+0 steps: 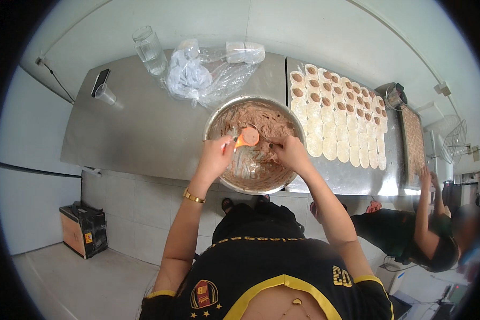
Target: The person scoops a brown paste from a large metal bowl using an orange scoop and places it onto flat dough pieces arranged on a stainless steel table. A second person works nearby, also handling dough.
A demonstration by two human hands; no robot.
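A large metal bowl [214,118] of brown paste [261,114] stands in front of me at the table's near edge. My left hand [220,156] is closed on the handle of an orange scoop [247,137], which has brown paste in its cup and is over the bowl. At the bowl's right side is my right hand [292,154], its fingers pressed together just above the paste. A small dark bit shows by its fingertips; I cannot make out what it holds. Smeared paste covers the bowl's inner wall.
Rows of pale dough rounds [330,130], several topped with brown paste, lie to the right. Beyond are a metal pot [396,97] and a filled tray [412,140], near a co-worker's hands [428,178]. Behind the bowl sit plastic bags [189,77], a glass jar [150,52] and a cup [105,94].
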